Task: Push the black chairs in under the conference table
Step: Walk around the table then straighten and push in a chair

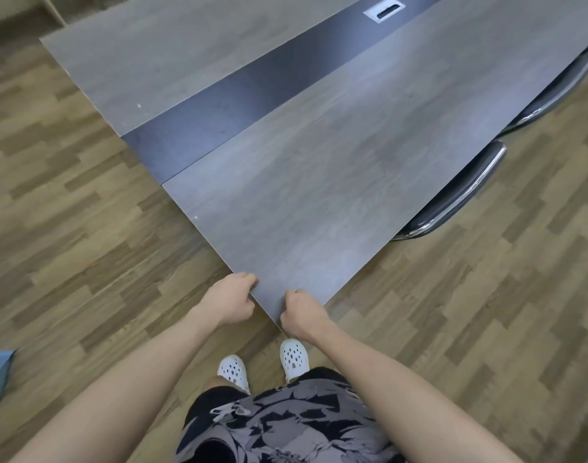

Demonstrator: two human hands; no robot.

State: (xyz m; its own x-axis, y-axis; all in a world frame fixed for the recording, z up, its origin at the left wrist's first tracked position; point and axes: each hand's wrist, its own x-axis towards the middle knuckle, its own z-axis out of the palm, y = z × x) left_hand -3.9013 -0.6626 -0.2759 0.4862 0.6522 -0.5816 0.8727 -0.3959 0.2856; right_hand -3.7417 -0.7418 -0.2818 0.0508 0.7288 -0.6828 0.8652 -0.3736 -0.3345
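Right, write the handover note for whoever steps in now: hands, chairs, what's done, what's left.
Left grip: fingers curled over the table edge, beside the near corner.
Right grip: curled on the same corner, on the other edge. Neither touches a chair.
Chairs: the near chair and the next chair sit tucked under the table's right side, backs at the edge.
Done: those two look pushed in.
Left: the far side is out of view, so check there for more chairs.
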